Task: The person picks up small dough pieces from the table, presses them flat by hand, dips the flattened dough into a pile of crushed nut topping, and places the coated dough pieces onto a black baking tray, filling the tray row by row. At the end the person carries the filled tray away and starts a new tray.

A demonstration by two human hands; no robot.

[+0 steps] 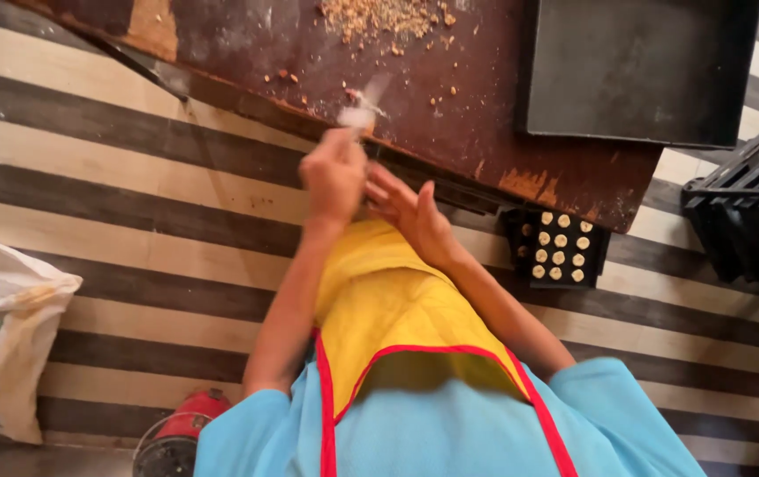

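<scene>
At the near edge of the worn dark brown wooden table [415, 106], a small pale blurry thing [357, 115] was held in the left hand [333, 177]. That hand was curled into a loose fist, with the fingers closed around the low end of the pale thing. The picture was too blurry to tell what the thing was. It stuck up just past the edge of the table.

The right hand [410, 212] was right beside the left hand, maybe touching it. Its fingers were stretched out and a little spread apart, and it held nothing.

Both arms were bare. Below them hung one yellow apron with a red border [397, 300], worn over a light blue shirt [450, 424].

On the table lay a pile of light brown crumbs [379, 18], with more crumbs scattered around. One big flat dark metal tray [636, 71] sat on the right part of the table.

Under the table's corner sat one small black tray of round pale cookies [558, 247]. I could count about eleven cookies. One black plastic crate [751, 212] stood farther right.

All of it was on a floor with brown and cream stripes [132, 177]. One white sack [8, 327] lay at the left. One red round thing [176, 433] sat near the bottom.
</scene>
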